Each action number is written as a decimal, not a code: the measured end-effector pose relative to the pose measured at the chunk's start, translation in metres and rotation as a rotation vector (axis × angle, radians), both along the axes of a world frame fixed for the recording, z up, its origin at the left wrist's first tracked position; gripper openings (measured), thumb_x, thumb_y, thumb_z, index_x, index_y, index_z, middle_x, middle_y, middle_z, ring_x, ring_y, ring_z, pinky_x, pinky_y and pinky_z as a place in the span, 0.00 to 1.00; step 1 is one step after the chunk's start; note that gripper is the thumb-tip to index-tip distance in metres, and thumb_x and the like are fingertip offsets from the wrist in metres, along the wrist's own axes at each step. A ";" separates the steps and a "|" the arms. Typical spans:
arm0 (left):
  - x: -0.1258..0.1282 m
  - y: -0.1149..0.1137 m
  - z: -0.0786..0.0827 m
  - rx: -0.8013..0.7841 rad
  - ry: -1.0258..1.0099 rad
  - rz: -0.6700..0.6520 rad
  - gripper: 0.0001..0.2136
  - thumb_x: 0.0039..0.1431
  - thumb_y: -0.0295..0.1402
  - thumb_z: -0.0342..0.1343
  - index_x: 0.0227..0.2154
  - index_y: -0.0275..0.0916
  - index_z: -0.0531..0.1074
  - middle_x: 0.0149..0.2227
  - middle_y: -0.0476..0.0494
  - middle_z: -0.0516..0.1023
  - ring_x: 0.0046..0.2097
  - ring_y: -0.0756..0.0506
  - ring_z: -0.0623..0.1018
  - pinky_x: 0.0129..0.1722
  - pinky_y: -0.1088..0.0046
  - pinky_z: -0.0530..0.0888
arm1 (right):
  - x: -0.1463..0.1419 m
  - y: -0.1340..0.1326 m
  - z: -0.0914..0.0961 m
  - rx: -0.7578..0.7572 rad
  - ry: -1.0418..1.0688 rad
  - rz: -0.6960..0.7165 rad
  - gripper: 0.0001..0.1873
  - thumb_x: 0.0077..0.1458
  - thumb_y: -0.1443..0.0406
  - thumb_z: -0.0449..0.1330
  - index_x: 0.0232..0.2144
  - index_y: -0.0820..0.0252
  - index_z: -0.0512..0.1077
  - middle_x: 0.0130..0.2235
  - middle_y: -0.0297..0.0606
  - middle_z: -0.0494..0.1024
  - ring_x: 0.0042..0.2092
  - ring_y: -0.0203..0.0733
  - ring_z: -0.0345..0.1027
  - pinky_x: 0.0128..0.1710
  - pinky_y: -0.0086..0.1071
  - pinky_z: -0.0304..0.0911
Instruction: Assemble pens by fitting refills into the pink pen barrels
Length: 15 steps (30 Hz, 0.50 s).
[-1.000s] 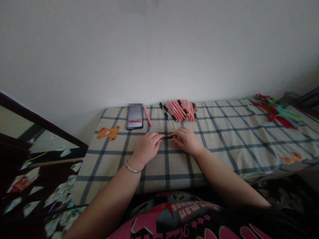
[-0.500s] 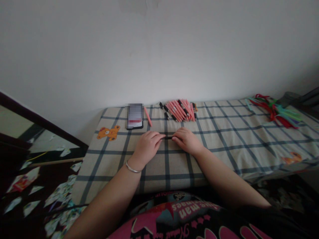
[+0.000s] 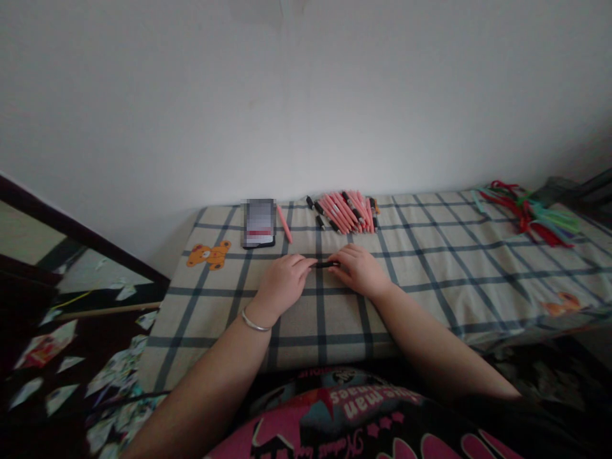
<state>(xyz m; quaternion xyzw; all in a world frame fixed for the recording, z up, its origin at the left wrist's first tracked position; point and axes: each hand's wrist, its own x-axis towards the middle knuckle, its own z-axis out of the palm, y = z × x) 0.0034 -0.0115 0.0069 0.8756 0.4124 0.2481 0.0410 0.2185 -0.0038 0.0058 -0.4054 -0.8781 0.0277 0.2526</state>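
A slim black pen part (image 3: 323, 264) lies level between my two hands, its ends hidden in the fingers. My left hand (image 3: 284, 280) pinches its left end, and my right hand (image 3: 358, 271) is closed around the right end. Just beyond the hands is a heap of pink pen barrels (image 3: 337, 210) mixed with black pieces. One pink pen barrel (image 3: 284, 224) lies apart, to the left of the heap. Beside it rests a phone-like dark device (image 3: 259, 223) with a blurred screen.
A checked cloth (image 3: 229, 319) covers the table, which stands against a white wall (image 3: 306, 115). Coloured strips (image 3: 530, 213), red, green and pale blue, are bunched at the far right. Scattered scraps (image 3: 115, 376) cover the floor at left.
My right fingers have opened slightly and shifted along the black pen part, so more of it shows between the hands. Other things stay where they were.
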 end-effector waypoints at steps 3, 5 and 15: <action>0.001 0.000 0.000 -0.011 0.016 0.014 0.13 0.60 0.25 0.48 0.45 0.38 0.72 0.41 0.41 0.76 0.42 0.44 0.74 0.44 0.65 0.71 | 0.000 0.000 0.000 0.027 -0.031 -0.002 0.09 0.59 0.62 0.54 0.37 0.60 0.71 0.34 0.41 0.75 0.38 0.44 0.64 0.38 0.37 0.61; 0.001 0.000 0.001 0.001 0.030 0.023 0.12 0.61 0.26 0.48 0.45 0.37 0.72 0.41 0.42 0.77 0.42 0.44 0.74 0.43 0.64 0.71 | 0.000 0.001 -0.001 0.041 -0.047 0.004 0.10 0.60 0.61 0.53 0.37 0.60 0.71 0.34 0.41 0.75 0.38 0.44 0.64 0.39 0.37 0.61; 0.003 -0.002 0.004 0.060 0.056 0.066 0.10 0.59 0.28 0.52 0.42 0.39 0.74 0.39 0.42 0.77 0.39 0.44 0.75 0.39 0.64 0.69 | 0.001 0.002 -0.002 0.030 -0.030 0.035 0.12 0.61 0.61 0.51 0.34 0.59 0.72 0.32 0.41 0.75 0.37 0.44 0.64 0.39 0.37 0.60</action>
